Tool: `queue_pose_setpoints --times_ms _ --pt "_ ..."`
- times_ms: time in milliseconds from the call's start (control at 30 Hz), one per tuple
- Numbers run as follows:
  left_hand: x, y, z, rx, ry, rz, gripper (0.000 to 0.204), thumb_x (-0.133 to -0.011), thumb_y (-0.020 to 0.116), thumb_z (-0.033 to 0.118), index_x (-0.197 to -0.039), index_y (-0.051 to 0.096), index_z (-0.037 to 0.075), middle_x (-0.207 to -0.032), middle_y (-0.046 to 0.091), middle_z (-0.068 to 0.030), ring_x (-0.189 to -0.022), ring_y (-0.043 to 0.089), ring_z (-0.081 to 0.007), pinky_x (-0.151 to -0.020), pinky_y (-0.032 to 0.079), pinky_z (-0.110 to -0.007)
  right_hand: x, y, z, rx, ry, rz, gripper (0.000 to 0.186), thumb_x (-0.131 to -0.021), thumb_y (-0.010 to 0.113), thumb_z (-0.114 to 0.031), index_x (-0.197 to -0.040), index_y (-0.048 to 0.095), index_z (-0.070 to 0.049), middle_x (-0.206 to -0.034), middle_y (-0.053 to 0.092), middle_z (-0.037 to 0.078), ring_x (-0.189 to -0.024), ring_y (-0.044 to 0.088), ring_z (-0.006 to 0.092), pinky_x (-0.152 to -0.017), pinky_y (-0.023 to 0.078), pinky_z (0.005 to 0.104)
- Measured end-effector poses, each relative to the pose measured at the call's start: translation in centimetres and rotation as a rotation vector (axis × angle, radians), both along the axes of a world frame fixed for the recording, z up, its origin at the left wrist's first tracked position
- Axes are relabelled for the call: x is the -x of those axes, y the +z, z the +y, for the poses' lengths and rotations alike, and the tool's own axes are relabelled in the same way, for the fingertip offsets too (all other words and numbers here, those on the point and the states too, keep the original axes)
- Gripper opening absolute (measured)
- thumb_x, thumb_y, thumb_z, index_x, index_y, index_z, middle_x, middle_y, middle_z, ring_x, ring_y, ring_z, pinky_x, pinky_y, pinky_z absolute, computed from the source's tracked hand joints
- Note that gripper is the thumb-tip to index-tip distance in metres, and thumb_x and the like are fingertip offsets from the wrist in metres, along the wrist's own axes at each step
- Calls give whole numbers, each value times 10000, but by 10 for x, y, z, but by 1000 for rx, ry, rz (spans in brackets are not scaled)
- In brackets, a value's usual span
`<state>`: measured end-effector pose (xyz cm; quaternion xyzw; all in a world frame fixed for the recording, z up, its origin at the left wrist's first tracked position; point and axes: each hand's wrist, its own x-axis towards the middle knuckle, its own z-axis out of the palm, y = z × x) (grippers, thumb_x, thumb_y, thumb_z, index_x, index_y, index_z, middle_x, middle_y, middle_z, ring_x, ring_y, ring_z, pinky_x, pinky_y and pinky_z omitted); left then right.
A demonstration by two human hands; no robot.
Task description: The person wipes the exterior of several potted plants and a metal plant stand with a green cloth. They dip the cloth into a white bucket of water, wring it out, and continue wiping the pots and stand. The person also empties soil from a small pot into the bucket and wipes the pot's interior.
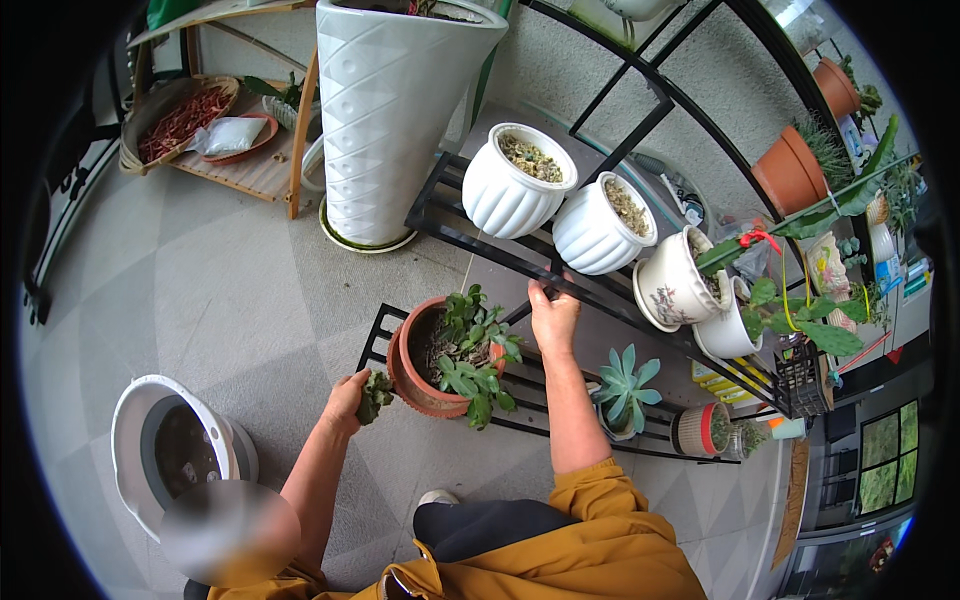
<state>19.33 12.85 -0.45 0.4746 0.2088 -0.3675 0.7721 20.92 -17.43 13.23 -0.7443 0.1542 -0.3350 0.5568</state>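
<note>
Mustard-yellow sleeves [560, 545] of mine fill the lower edge, nearest the lens. Left to right: a white bucket [150, 440] with a dark inside stands on the grey tiled floor [230, 290]; my left hand [345, 400] has its fingers closed round a small green plant cutting [376, 394], held just beside the rim of a terracotta pot [425, 395] of leafy succulents, which sits on the lowest tier of a black metal plant stand [440, 215]. My right hand [553, 315] reaches above and behind the pot, fingers curled over a black bar of the stand. I judge the step in hand to be tidying or trimming this pot, one hand bracing; the next move would call for a steady reach into the foliage without bruising the leaves. Further right stands a pale blue-green rosette succulent [625, 385]; above, two ribbed white pots [555, 200] on the upper tier. A tall white planter [385, 120] and a wooden rack [250, 165] stand behind.
</note>
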Motion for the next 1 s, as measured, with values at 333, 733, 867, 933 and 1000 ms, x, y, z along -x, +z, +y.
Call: queue_pose_setpoints --times_ms 333,733,867,933,1000 --pt "2 -3 -23 -282 157 -52 322 -898 502 226 -1039 459 -60 -789 563 -120 -590 558 -178 -439 448 -322 -2 -8 -13 167 19 -49 210 -797 572 -4 -999 550 50 -828 578 33 -724 533 94 -650 452 252" --pt "4 3 -32 -594 131 -94 388 -866 492 226 -1113 444 -69 -1057 564 -282 -1001 561 -398 -863 443 -432 -2 -1 -12 265 -4 63 272 -801 478 5 -1054 558 67 -1008 646 110 -707 516 67 -528 334 181" --pt "2 10 -29 -592 105 -66 358 -868 484 208 -1072 444 -83 -1027 569 -291 -986 566 -410 -867 441 -436 0 1 -9 249 -52 71 225 -822 490 -28 -997 594 69 -1062 624 104 -665 524 40 -393 267 160" --pt "1 11 -29 -603 119 -102 351 -869 485 200 -1060 443 -92 -1007 576 -291 -971 575 -408 -865 443 -433 0 1 -9 245 -48 83 216 -845 516 -69 -929 657 72 -1123 608 85 -624 505 20 -380 241 167" --pt "0 11 -29 -589 125 -90 349 -869 484 198 -1062 443 -91 -1006 578 -289 -967 577 -404 -860 447 -432 0 1 -9 236 -26 99 215 -849 519 -69 -934 656 73 -1128 606 89 -586 485 18 -379 240 174"
